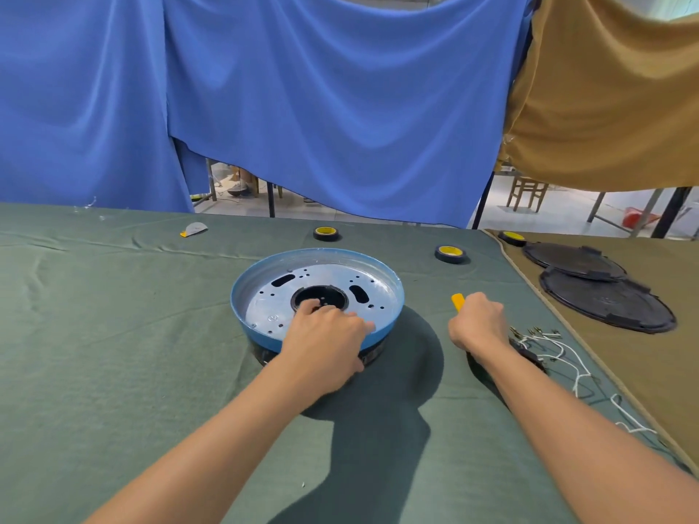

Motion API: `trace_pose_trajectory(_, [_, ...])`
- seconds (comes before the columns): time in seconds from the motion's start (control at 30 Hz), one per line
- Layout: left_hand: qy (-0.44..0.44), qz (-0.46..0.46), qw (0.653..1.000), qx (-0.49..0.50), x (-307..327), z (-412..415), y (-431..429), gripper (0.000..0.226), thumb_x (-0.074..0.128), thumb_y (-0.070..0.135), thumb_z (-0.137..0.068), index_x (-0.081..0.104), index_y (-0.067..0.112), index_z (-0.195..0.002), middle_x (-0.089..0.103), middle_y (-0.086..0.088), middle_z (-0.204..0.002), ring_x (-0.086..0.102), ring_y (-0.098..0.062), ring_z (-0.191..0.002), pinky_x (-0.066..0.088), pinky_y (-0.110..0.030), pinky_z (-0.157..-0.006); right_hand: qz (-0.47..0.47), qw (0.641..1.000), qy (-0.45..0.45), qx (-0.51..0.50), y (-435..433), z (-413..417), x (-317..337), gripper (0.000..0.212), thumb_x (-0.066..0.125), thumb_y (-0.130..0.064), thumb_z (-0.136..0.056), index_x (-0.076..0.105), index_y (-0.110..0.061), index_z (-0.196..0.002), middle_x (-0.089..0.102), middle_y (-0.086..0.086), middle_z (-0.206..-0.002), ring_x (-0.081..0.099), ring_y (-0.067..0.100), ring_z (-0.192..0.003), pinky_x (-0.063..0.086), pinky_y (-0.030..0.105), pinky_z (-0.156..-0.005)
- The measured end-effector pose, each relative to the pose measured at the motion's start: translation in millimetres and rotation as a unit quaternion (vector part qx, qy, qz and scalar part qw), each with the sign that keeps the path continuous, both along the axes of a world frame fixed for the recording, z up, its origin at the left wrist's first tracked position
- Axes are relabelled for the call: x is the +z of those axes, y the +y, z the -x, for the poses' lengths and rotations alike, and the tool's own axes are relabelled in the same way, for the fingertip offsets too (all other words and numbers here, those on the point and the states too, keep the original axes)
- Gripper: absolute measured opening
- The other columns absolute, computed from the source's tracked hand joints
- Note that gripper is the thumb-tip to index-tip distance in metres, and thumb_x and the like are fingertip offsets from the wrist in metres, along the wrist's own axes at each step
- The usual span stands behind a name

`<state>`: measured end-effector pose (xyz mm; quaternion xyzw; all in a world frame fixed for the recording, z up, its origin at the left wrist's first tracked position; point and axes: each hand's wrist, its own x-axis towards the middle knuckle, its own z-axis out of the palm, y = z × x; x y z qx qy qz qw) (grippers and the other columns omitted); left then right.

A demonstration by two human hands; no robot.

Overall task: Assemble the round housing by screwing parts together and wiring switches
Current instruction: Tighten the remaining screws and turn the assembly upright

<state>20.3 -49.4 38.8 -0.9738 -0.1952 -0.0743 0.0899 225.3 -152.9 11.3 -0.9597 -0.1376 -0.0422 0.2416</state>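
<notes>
Two bare hands are recorded over a bench (113,334) draped in green cloth. Toward the near right edge, white wires (567,356) with metal terminals are laid loose. The right hand (478,320) is noted beside them, its fingers clamped round a yellow-handled tool (457,300), whose working end is hidden. The left hand (325,336) is laid across the near rim of the round housing (261,300), fingertips at its black centre hub; whether anything is pinched cannot be told. The round housing, blue-walled with a perforated metal plate, is seated at mid-bench. Two black round covers (609,306) are overlapped toward the far right corner. Three tape rolls (326,233) (449,254) (512,238) are spaced along the far edge.
</notes>
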Motion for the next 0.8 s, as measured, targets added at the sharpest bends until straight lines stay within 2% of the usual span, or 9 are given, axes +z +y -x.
trace_pose_trajectory(0.07, [0.034,0.013,0.999,0.005,4.9,12.1,14.5,0.056,0.064,0.041,-0.091,0.044,0.037,-0.143,0.054,0.006,-0.139,0.037,-0.019,-0.140,0.013,-0.041,-0.118,-0.018,1.000,-0.002,0.016,-1.9,4.3,6.4,0.019,0.055,-0.009,-0.090,0.041,-0.008,-0.077,0.050,0.014,-0.088,0.049,0.033,-0.079,0.041,0.037,-0.064])
trace_pose_trajectory(0.13, [0.049,0.005,0.999,0.017,11.0,22.5,25.2,0.052,0.060,0.026,-0.092,0.047,0.036,-0.142,0.051,0.008,-0.144,0.026,-0.016,-0.146,0.002,-0.043,-0.120,-0.063,0.997,0.013,0.051,-1.8,10.1,15.6,0.010,0.056,-0.013,-0.089,0.055,-0.005,-0.084,0.053,0.013,-0.086,0.053,0.035,-0.081,0.041,0.036,-0.064])
trace_pose_trajectory(0.17, [0.054,-0.005,0.998,0.031,14.3,25.8,27.8,0.049,0.057,0.018,-0.091,0.052,0.035,-0.137,0.055,0.008,-0.139,0.030,-0.017,-0.144,0.001,-0.044,-0.120,-0.091,0.992,0.038,0.072,-0.8,14.6,19.7,0.010,0.058,-0.014,-0.089,0.062,-0.005,-0.089,0.059,0.014,-0.089,0.056,0.034,-0.082,0.044,0.037,-0.064])
trace_pose_trajectory(0.23, [0.050,-0.014,0.997,0.055,21.4,25.8,25.4,0.033,0.055,0.016,-0.088,0.064,0.029,-0.117,0.064,0.004,-0.114,0.046,-0.022,-0.128,0.009,-0.045,-0.118,-0.169,0.972,0.119,0.113,2.1,26.5,22.9,0.008,0.063,-0.012,-0.084,0.069,-0.006,-0.085,0.063,0.012,-0.079,0.057,0.029,-0.071,0.047,0.039,-0.060])
trace_pose_trajectory(0.3, [0.013,-0.007,0.999,0.050,25.3,17.0,14.5,0.019,0.061,0.033,-0.088,0.065,0.024,-0.104,0.064,0.002,-0.098,0.056,-0.024,-0.109,0.027,-0.041,-0.105,-0.226,0.947,0.189,0.131,4.9,39.6,20.7,0.006,0.065,-0.009,-0.083,0.067,-0.006,-0.078,0.055,0.008,-0.065,0.046,0.022,-0.056,0.040,0.033,-0.049])
trace_pose_trajectory(0.4, [-0.057,0.007,0.998,0.020,20.0,-7.2,-6.4,0.040,0.061,0.053,-0.090,0.063,0.020,-0.112,0.068,0.000,-0.104,0.060,-0.025,-0.100,0.030,-0.035,-0.078,-0.274,0.923,0.233,0.135,9.4,53.3,14.8,0.010,0.064,-0.006,-0.087,0.061,-0.009,-0.077,0.060,0.012,-0.072,0.042,0.019,-0.054,0.033,0.029,-0.046])
trace_pose_trajectory(0.57, [-0.143,-0.011,0.989,0.020,1.9,-24.0,-21.0,0.020,0.060,0.032,-0.096,0.063,0.014,-0.106,0.070,-0.004,-0.097,0.063,-0.023,-0.092,0.030,-0.030,-0.073,-0.315,0.896,0.286,0.123,8.7,62.2,12.0,0.011,0.060,-0.001,-0.088,0.057,-0.007,-0.079,0.060,0.020,-0.081,0.033,0.013,-0.045,0.026,0.024,-0.041])
trace_pose_trajectory(0.67, [-0.130,-0.007,0.991,0.013,5.0,-8.3,-17.3,0.010,0.061,0.029,-0.094,0.059,0.020,-0.090,0.069,-0.002,-0.088,0.057,-0.022,-0.077,0.027,-0.029,-0.074,-0.318,0.892,0.296,0.125,3.6,61.1,11.3,0.012,0.062,0.002,-0.085,0.058,-0.007,-0.080,0.055,0.018,-0.079,0.030,0.011,-0.040,0.024,0.022,-0.038])
trace_pose_trajectory(0.8, [-0.084,-0.020,0.995,0.045,13.9,17.6,-14.6,0.026,0.062,0.020,-0.089,0.039,0.020,-0.077,0.051,0.001,-0.075,0.036,-0.021,-0.062,0.025,-0.031,-0.068,-0.320,0.886,0.315,0.114,0.7,61.1,8.7,0.010,0.059,0.007,-0.086,0.060,-0.003,-0.084,0.061,0.021,-0.085,0.032,0.009,-0.039,0.026,0.020,-0.037])
